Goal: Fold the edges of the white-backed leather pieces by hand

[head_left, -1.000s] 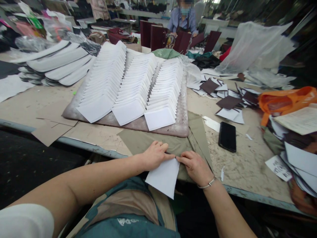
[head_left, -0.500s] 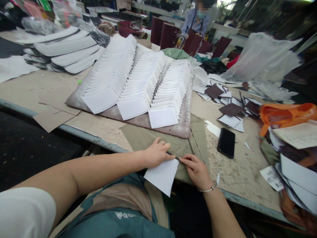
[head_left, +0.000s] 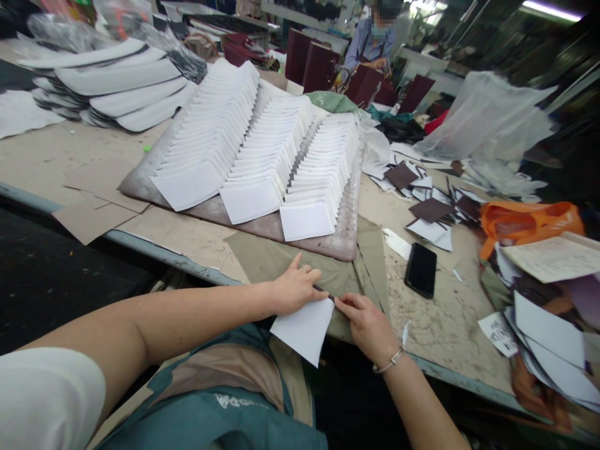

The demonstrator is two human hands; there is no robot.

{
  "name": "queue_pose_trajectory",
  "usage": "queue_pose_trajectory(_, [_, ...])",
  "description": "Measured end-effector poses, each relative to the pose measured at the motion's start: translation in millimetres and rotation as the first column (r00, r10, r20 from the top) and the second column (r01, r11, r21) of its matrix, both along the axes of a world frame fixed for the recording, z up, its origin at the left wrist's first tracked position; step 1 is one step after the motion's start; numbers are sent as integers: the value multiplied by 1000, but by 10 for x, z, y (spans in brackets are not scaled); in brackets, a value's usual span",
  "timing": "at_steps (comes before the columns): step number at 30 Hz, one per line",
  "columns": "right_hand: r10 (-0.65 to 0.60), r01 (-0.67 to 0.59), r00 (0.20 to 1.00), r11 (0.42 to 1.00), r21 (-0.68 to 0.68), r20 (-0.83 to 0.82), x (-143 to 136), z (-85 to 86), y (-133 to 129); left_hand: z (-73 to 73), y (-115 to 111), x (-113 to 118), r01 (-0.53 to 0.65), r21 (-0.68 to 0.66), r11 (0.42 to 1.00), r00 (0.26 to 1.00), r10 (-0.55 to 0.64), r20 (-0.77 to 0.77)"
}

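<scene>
White rectangular paper-like sheet [head_left: 302, 328], overhanging the near edge of the desk [head_left: 450, 325] on olive cloth [head_left: 276, 259]: left hand [head_left: 294, 289] and right hand [head_left: 368, 322], each grip pinched together on its top edge, apparently to steady it.

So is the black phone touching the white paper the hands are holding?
Apart. In the head view the black phone lies on the table to the right, with bare tabletop and the right hand between it and the white paper.
</scene>
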State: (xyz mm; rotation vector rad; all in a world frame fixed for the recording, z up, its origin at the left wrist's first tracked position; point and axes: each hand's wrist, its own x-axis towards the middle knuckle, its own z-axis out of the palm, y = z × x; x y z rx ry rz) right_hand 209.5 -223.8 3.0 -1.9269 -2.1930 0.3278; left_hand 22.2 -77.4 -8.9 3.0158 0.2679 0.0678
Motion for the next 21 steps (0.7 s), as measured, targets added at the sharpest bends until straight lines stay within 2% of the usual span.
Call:
queue_pose_trajectory(1, [-76,75,992,997,-18,-102,23,17,37,-2,-3,-1,-1,-3,1000,1000,1,2])
queue_pose_trajectory(3, [-265,251,927,964,-83,-267,52,45,137,-1,-10,-3,-2,-9,1000,1000,2,7])
queue_pose_trajectory(4, [-348,323,889,937,-133,-296,56,53,194,0,-13,-4,-4,-12,1000,1000,4,9])
queue_pose_trajectory(6, [-451,398,862,885,-241,-232,50,55,305,2,-13,-10,-12,-17,1000,1000,12,5])
queue_pose_trajectory(10, [-452,409,892,828,-383,-24,54,22,485,-29,17,-57,-39,-24,999,999,39,6])
queue_pose_trajectory(15, [-414,397,907,775,-491,81,100,6,602,-97,36,-137,-60,-18,998,996,61,67])
queue_pose_trajectory(18, [-419,428,899,767,-478,132,78,11,582,-110,14,-153,-53,-14,999,995,54,87])
queue_pose_trajectory(21, [-404,426,903,799,-425,147,54,23,519,-108,-1,-158,-54,-10,998,993,55,103])
